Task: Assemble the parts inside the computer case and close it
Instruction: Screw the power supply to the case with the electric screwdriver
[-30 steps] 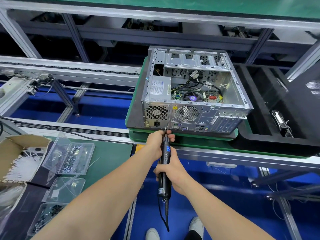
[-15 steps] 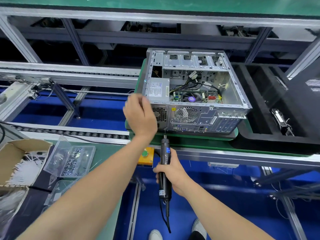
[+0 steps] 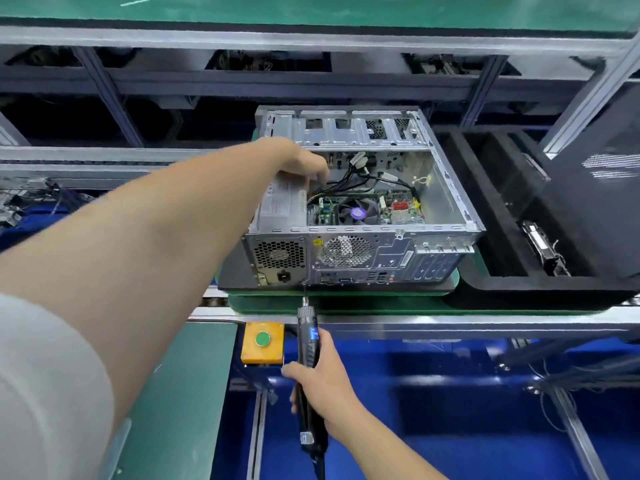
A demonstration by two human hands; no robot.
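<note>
**Desk:** What's in front of you, biggest first?

**Operator:** I see the computer case (image 3: 363, 254) lying on its side on the green pallet (image 3: 346, 304), open face up. Its long axis runs near to far, and the rear panel faces me. A black foam tray (image 3: 485, 282) sits just right of it.

**Desk:** And the driver?

**Operator:** The electric screwdriver (image 3: 308, 341) lies along the same near-far line. Its bit points away from me at the rear panel's lower left edge, beside the power socket. My right hand (image 3: 325, 386) is wrapped around the barrel with the fingers curled tight, and the bit is well beyond them.

**Desk:** Left hand?

**Operator:** My left hand (image 3: 301, 161) is over the far end of the power supply (image 3: 282, 206). The fingers bend down towards the cables, but I can't tell if they're pinching anything.
</note>
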